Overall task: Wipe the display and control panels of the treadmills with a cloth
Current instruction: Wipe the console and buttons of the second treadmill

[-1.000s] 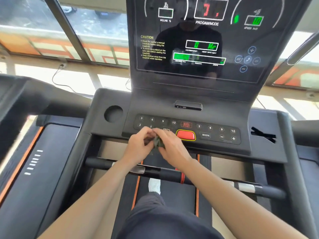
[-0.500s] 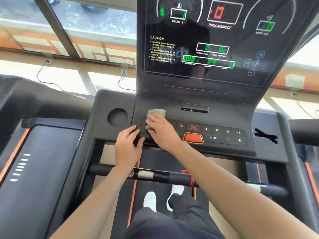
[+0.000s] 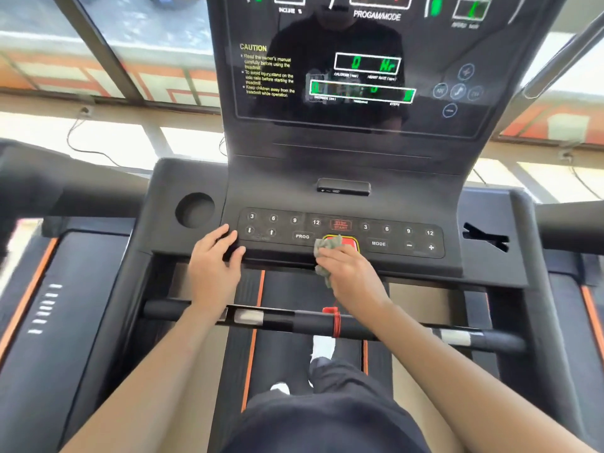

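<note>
Gripping cloth (image 3: 325,248), right hand (image 3: 351,273) sits mid control panel (image 3: 341,233); unwiped keys run rightward. Left hand (image 3: 214,256), fingers relaxed, rests on panel edge.

Your left hand (image 3: 214,266) lies flat, fingers relaxed; your right hand (image 3: 351,273) curls round the cloth (image 3: 322,248); both forearms extended.

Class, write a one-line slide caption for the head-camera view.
Right hand presses a grey cloth onto the treadmill's red button while the left hand rests at the left edge of the control panel.
</note>
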Action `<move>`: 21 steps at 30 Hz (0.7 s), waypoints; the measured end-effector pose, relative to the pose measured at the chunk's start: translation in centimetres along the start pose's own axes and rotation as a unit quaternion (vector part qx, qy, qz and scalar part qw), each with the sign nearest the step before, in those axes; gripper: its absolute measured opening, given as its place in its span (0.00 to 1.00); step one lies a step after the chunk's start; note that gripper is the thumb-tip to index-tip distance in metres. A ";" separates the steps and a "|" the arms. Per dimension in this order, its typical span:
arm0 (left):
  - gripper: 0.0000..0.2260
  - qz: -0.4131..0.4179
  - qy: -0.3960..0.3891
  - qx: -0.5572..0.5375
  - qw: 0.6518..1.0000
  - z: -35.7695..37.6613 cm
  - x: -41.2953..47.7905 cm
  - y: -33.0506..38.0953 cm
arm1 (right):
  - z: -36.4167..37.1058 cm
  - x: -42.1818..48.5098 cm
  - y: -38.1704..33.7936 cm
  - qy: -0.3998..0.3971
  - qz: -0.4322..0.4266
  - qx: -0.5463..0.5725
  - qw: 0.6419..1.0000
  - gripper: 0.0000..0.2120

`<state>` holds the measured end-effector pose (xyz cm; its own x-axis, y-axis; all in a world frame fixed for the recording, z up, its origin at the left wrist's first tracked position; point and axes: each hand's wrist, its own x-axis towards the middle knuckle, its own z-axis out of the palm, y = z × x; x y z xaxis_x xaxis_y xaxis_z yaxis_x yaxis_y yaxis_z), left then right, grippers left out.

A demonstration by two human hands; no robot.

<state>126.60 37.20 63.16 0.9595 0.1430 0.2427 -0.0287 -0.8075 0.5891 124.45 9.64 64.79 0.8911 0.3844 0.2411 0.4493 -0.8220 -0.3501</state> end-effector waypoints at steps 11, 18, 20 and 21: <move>0.09 0.122 0.034 0.058 0.990 3.2 -3.0 4.7 | -4.7 -1.0 5.7 0.071 0.182 0.010 0.981 0.13; 0.10 0.153 0.029 0.044 0.987 4.4 -3.8 5.8 | -2.7 6.5 4.2 0.023 0.153 0.046 0.987 0.14; 0.10 0.166 0.033 0.043 0.985 4.6 -3.7 5.4 | -2.3 7.5 2.5 -0.008 0.125 0.069 0.990 0.16; 0.10 0.169 0.031 0.038 0.984 4.7 -3.6 5.2 | -2.1 7.7 1.9 -0.024 0.116 0.081 0.990 0.17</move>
<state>124.29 29.85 61.75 0.8795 -0.1080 0.4636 -0.3198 -0.8555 0.4074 132.03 10.18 67.94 0.9719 0.2157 0.0945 0.2324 -0.8139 -0.5324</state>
